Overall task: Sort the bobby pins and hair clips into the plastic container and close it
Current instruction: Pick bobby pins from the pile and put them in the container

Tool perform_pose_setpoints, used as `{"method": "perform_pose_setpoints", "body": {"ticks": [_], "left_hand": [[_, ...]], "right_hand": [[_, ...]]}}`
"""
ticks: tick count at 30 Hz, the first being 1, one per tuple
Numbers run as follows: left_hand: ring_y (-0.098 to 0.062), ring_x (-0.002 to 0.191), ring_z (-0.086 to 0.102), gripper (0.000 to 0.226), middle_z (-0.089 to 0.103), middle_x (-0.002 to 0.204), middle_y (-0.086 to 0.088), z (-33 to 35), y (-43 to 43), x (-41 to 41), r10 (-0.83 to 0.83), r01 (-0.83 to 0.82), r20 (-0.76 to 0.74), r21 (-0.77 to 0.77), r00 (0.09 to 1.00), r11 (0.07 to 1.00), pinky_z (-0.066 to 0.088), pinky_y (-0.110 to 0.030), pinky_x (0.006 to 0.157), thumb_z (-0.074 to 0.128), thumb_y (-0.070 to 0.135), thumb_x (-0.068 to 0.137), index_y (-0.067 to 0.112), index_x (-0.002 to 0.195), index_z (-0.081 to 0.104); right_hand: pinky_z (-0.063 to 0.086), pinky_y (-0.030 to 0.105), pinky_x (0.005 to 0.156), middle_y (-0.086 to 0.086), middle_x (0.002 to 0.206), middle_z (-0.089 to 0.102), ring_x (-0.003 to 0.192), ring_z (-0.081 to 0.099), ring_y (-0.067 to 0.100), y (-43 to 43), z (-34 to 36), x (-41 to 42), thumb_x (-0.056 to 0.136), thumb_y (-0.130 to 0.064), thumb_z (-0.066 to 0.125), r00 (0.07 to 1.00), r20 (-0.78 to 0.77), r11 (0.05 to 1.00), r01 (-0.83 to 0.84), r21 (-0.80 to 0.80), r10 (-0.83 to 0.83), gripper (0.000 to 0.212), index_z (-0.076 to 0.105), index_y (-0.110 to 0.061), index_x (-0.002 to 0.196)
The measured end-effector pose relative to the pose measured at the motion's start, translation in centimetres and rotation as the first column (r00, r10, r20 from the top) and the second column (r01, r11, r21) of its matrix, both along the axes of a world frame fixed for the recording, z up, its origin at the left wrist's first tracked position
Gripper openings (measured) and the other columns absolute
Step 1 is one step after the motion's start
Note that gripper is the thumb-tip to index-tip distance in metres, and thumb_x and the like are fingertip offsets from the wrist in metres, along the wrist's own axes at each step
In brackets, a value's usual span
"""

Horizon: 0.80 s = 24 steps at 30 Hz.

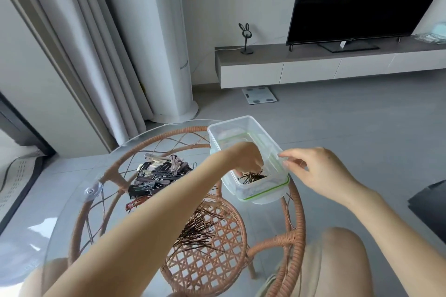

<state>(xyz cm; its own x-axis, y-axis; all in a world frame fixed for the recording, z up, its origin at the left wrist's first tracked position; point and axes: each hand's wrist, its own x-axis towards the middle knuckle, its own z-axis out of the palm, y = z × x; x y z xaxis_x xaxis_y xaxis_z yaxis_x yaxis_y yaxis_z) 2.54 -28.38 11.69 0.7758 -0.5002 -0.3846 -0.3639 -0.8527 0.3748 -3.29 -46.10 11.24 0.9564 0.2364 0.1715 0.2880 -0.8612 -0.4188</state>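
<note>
While reaching from lower left toward the middle of the frame, left hand (246, 158) dipped inside the clear plastic container (251, 128), fingers bunched and pointing down at a small dark clump of bobby pins (253, 177) on the container floor at its near end. Cannot tell whether those fingertips pinch any pins or merely hover against them. Far end of the container bare, only a green tint showing through the clear bottom. Container seated in, or on, a green-rimmed lid (265, 194) at the right edge of the round glass table (60, 212), right of centre in the frame.

Right hand (318, 171), coming in from the lower right, loosely curled with thumb and forefinger touching the container's right rim, a light steadying pinch rather than a full grasp.

Left of the container, in the middle-left of the frame, a heap of hair clips (154, 177) lying on the glass: mostly black, some grey and pale, one reddish-brown at the near edge. Below centre, a loose spread of brown bobby pins (198, 234) on the glass, partly hidden under the left forearm, seen above the woven rattan shelf (212, 265) under the tabletop.

Upper right: dark television (362, 0) on a low white console (313, 70).
</note>
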Motion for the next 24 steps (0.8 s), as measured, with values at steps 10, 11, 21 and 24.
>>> {"method": "perform_pose_setpoints", "body": {"ticks": [10, 11, 21, 24], "left_hand": [[-0.017, 0.098, 0.066, 0.026, 0.070, 0.112, 0.001, 2.3, 9.5, -6.3, 0.250, -0.203, 0.245, -0.199, 0.937, 0.959, 0.048, -0.021, 0.082, 0.053, 0.022, 0.092, 0.015, 0.111, 0.067], [-0.016, 0.096, 0.066, 0.027, 0.069, 0.112, 0.000, 1.8, 10.8, -7.5, 0.266, -0.231, 0.248, -0.162, 0.931, 0.959, 0.048, -0.021, 0.082, 0.054, 0.026, 0.090, 0.015, 0.112, 0.067], [-0.022, 0.119, 0.042, 0.108, 0.043, 0.131, -0.010, -5.8, 18.9, -18.0, 0.403, -0.443, 0.185, 0.337, 0.896, 0.831, 0.045, -0.033, 0.099, 0.054, 0.074, 0.065, 0.033, 0.147, -0.003], [-0.024, 0.124, 0.036, 0.105, 0.039, 0.135, -0.009, -6.8, 18.4, -18.2, 0.421, -0.479, 0.254, 0.243, 0.871, 0.844, 0.039, -0.033, 0.101, 0.057, 0.068, 0.069, 0.033, 0.147, -0.003]], "right_hand": [[0.044, 0.007, 0.075, -0.005, 0.093, 0.070, 0.075, 0.054, -0.007, 7.2, -0.3, -5.0, 0.081, -0.027, 0.065, 0.957, 0.138, 0.938, -0.280, 0.203, 0.256, 0.023, 0.069, -0.017, 0.101], [0.044, 0.009, 0.083, -0.006, 0.103, 0.067, 0.085, 0.053, -0.009, 8.3, -1.1, -5.5, 0.080, -0.031, 0.067, 0.948, 0.052, 0.930, -0.319, 0.184, 0.315, 0.032, 0.065, -0.018, 0.109], [0.027, 0.044, 0.107, 0.009, 0.149, 0.022, 0.132, 0.022, 0.030, 15.5, -7.3, -6.5, 0.062, -0.074, 0.057, 0.935, -0.198, 0.870, -0.347, -0.350, 0.293, 0.112, 0.001, -0.024, 0.145], [0.032, 0.040, 0.100, 0.007, 0.146, 0.027, 0.124, 0.030, 0.028, 17.4, -7.9, -6.2, 0.067, -0.070, 0.058, 0.930, -0.177, 0.870, -0.365, -0.331, 0.323, 0.103, 0.008, -0.026, 0.145]]}}
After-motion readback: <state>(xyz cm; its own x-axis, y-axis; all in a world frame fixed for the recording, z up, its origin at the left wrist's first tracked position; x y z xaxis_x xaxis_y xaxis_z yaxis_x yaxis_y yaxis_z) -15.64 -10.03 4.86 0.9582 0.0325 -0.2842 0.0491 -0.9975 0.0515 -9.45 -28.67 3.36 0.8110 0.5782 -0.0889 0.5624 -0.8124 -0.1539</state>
